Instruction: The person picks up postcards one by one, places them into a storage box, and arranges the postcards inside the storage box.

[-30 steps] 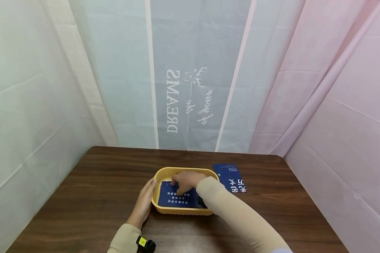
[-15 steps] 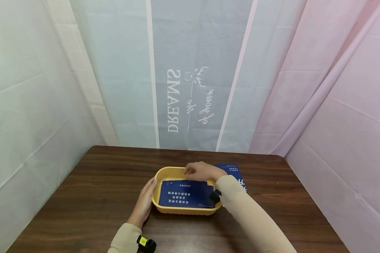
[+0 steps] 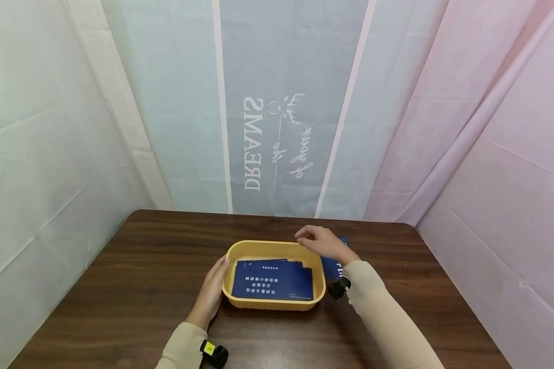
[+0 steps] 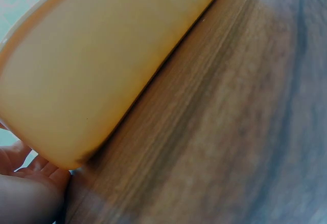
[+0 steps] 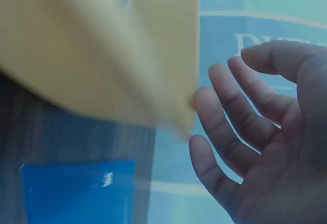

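A yellow plastic basket (image 3: 274,306) stands on the table with several dark blue printed cards (image 3: 272,281) lying in it, white writing on the top one. My left hand (image 3: 208,293) grips the basket's left end, its thumb at the rim; in the left wrist view the hand (image 4: 33,185) shows at the basket's lower corner, partly hidden. Over the basket's far right corner is my right hand (image 3: 322,242), empty, fingers loosely bent and spread apart in the right wrist view. Beyond the right end, another blue card (image 5: 76,191) lies on the table, partly covered by my right hand and wrist in the head view.
The dark wood table (image 3: 134,302) has a back edge against a hanging grey-blue cloth (image 3: 291,61) with white lettering. Pale cloth walls (image 3: 512,205) close in both sides. A black wrist camera (image 3: 215,355) sits on my left wrist.
My right hand has lifted out of the basket and moved right, off the cards, to the far right corner above the loose card. My left hand stays in place.
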Tool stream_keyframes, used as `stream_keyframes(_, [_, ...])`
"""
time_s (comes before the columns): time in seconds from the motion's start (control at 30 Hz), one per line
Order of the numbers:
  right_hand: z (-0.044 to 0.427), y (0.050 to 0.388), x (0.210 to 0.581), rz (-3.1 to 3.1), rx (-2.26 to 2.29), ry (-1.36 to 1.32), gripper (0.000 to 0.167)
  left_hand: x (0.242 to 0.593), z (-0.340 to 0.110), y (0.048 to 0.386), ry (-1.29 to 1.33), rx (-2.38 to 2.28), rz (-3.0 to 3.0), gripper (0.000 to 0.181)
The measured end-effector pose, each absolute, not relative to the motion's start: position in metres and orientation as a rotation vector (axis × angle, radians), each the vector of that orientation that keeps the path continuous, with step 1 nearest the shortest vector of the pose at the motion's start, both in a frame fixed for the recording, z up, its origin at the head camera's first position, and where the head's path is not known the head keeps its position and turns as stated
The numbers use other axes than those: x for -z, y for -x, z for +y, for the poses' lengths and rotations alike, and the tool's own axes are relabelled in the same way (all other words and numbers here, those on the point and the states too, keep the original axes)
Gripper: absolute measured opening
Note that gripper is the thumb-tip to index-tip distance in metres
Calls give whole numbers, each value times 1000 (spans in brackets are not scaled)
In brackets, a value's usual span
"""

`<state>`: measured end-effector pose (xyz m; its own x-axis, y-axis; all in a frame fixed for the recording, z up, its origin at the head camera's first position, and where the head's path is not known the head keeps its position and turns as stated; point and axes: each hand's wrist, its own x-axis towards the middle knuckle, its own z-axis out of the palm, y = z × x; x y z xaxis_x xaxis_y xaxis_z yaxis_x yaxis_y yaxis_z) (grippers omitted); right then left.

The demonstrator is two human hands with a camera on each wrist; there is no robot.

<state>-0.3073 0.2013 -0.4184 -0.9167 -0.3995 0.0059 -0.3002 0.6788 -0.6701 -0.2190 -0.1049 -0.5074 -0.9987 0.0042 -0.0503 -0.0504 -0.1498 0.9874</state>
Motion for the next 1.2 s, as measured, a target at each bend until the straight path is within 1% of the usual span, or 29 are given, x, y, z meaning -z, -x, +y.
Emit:
stream_keyframes(0.13, [216, 307, 425, 2752, 1096, 495, 27, 507, -104, 219, 61, -2345, 2025, 63])
stream_keyframes(0.4, [245, 305, 436, 2836, 1000, 334, 22, 508, -106, 219, 75, -2335, 2037, 63])
stream_keyframes(0.5, [256, 305, 445, 2861, 951, 233, 24, 508, -106, 218, 72, -2336, 2037, 64])
stream_keyframes(0.63, [272, 306, 453, 2884, 858, 130, 38, 508, -106, 218, 70, -2339, 2032, 65])
stream_keyframes(0.83, [290, 305, 454, 2927, 658, 39, 70, 508, -107, 219, 65, -2338, 2029, 66])
stream_keyframes(0.93, [297, 306, 455, 2926, 592, -13, 82, 508, -106, 219, 57, -2339, 2032, 66])
stream_keyframes(1.2, [304, 306, 458, 2811, 610, -138, 98, 507, -106, 219, 55, -2343, 2031, 65])
